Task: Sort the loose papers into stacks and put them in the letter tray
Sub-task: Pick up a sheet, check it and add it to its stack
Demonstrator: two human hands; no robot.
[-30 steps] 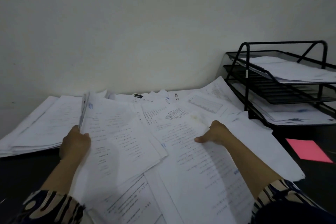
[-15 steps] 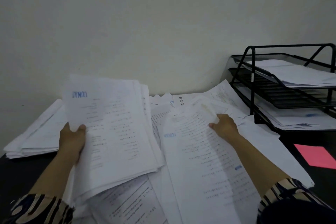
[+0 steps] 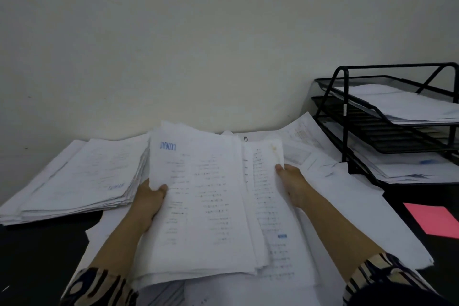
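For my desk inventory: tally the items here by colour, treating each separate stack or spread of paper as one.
White: 5 — bundle of printed sheets held by both hands, stack at left, loose spread on the desk, top-tier pile, bottom-tier pile
Black: 1 — wire mesh letter tray
Pink: 1 — paper sheet
Total: 7

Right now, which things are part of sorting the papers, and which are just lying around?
Part of the job:
- held bundle of papers, gripped by left hand
- stained sheets, held by right hand
- sorted stack, at left
- loose sheets on the desk
- black letter tray

Just lying about:
- pink paper
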